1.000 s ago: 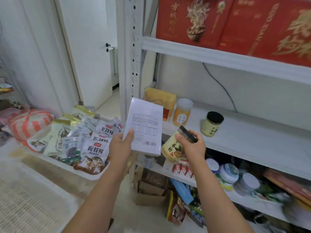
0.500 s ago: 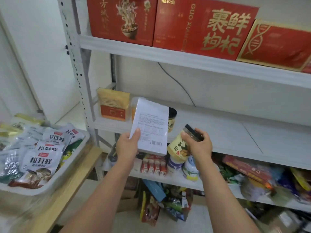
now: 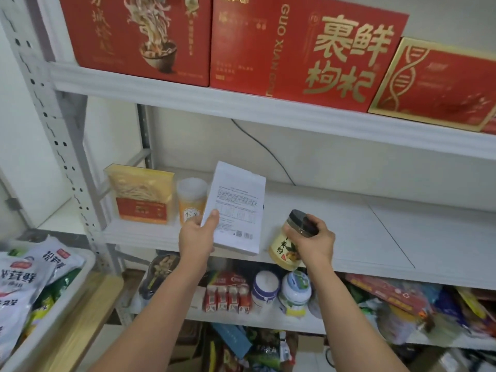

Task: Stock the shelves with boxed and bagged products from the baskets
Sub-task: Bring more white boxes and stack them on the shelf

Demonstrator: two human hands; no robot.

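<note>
My left hand [image 3: 197, 237] holds a flat white bag [image 3: 236, 208] upright by its lower left edge, its printed back toward me, over the front of the middle shelf [image 3: 375, 232]. My right hand [image 3: 314, 240] grips a yellow jar [image 3: 287, 248] with a black lid, tilted to the right, just above the shelf's front edge. On the shelf's left end stand a yellow and red box [image 3: 142, 194] and an orange jar [image 3: 192, 200], partly hidden behind the bag. A white basket [image 3: 61, 299] with several white bagged products [image 3: 24, 277] sits at lower left.
Large red boxes [image 3: 308, 52] fill the top shelf. The lower shelf holds white jars [image 3: 268, 288], small red cartons [image 3: 228, 296] and mixed bags [image 3: 402, 299]. A perforated grey upright [image 3: 61, 146] stands at left. A black cable [image 3: 263, 151] runs down the back wall. More packages lie on the floor below.
My view has swung right and up, from the basket to the shelving. Both hands have carried the white bag and yellow jar up toward the middle shelf; the jar now tilts more.
</note>
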